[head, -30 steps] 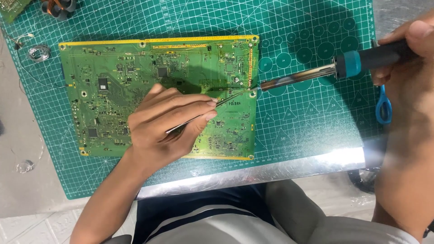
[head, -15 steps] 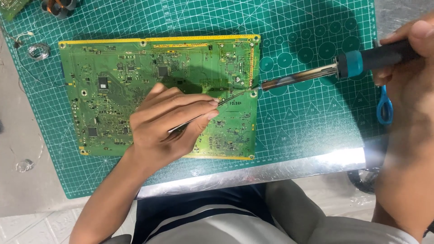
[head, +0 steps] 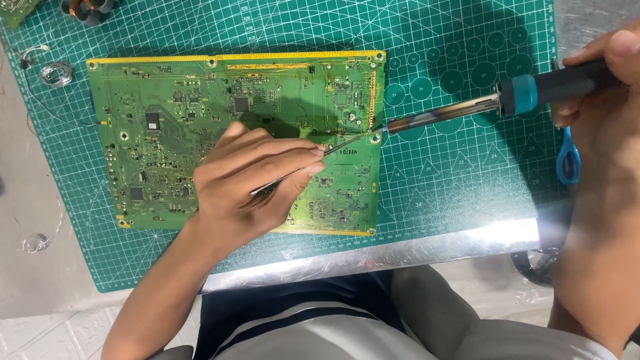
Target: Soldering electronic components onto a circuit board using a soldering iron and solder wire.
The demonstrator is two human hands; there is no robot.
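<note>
Rework step: left hand (head: pixel 250 183) pinches tweezers (head: pixel 293 172) on circuit board (head: pixel 173 127), mid green mat; right hand (head: pixel 600 100) grips soldering iron (head: pixel 467 107), tip at board's right edge. Next needs steady tip contact.

Two bare forearms, no sleeves reaching wrist or elbow in view. Left hand (head: pixel 250 183) bare: no glove, no ring visible, nails short. Right hand (head: pixel 603 100) likewise bare, thumbnail short and rounded, partly cut off by the frame edge. At the right wrist, in the bottom corner of the frame, a sliver of dark band (head: pixel 634 335), too little showing to tell its kind. Lower down, a light grey-white shirt (head: pixel 320 333) with a dark stripe curving across the front, under a dark navy layer (head: pixel 293 293). Beside it, pale grey trousers (head: pixel 453 320), cloth smooth and softly creased over the knee.
</note>
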